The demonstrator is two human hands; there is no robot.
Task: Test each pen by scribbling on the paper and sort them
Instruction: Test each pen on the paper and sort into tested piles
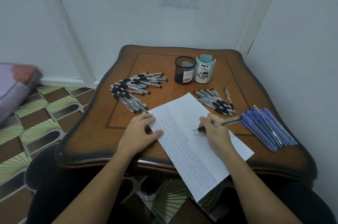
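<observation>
**Pen tip on the paper, right hand writing**

The right hand is closed around a pen, its tip down on the paper and pointing toward the left hand; the barrel's long axis runs from the tip up and away to the right, past the knuckles. The left hand lies open and flat, fingers pressing the paper's left edge, gripping nothing. The paper lies slantwise on the table between and under both hands, its near end hanging over the table edge; its left half is filled with scribbles. Beyond the left hand lies a fanned heap of black-grip pens. Beyond the right hand lies a smaller heap, and just right of that hand a pile of blue pens. Farther back stand a mesh cup and a pale blue organizer, side by side.
</observation>
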